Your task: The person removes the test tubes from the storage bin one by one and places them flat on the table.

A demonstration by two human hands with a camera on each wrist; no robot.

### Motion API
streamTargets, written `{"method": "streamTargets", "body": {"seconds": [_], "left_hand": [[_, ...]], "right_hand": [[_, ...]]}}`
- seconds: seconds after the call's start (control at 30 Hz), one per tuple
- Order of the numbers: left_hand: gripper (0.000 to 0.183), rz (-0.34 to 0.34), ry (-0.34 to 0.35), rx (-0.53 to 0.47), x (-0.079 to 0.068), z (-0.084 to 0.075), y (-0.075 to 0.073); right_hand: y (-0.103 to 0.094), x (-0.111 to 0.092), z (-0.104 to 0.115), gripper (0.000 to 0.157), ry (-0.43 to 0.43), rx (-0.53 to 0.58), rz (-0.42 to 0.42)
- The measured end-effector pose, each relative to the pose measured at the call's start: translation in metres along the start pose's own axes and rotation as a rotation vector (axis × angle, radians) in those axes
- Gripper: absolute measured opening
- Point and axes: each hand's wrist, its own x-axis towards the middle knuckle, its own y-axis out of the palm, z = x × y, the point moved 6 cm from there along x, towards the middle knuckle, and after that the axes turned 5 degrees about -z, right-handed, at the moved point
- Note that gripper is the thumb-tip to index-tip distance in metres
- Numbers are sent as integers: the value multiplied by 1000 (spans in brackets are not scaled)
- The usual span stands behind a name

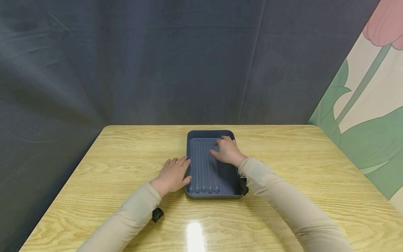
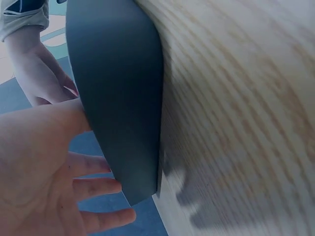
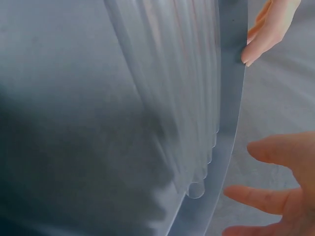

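A dark blue-grey rectangular tray (image 1: 229, 183) lies on the table. Several clear, long, round-ended tubes (image 1: 203, 168) sit side by side along its left part; their exact kind is hard to tell. My left hand (image 1: 171, 176) is at the tray's left side, fingers extended and thumb at the rim, as the left wrist view shows by the tray's outer wall (image 2: 118, 88). Over the tray's right part hovers my right hand (image 1: 229, 152), fingers spread and slightly bent, holding nothing. In the right wrist view, its fingers appear apart from the tubes (image 3: 196, 189).
The tray stands on a light wood-grain table (image 1: 135, 150). Behind the table hangs a dark blue curtain (image 1: 189, 70). A wall painted with a flower (image 1: 365, 87) is at the right. A black wrist device (image 1: 157, 214) is on the left sleeve, another (image 1: 243, 185) on the right.
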Motion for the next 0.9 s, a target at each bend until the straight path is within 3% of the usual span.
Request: {"method": "streamTargets", "body": {"seconds": [0.57, 0.9], "left_hand": [[57, -6, -1, 3, 1, -1, 1], [57, -1, -6, 7, 1, -3, 0]], "right_hand": [[10, 7, -8, 39, 23, 18, 52], [16, 9, -12, 36, -1, -10, 2]]}}
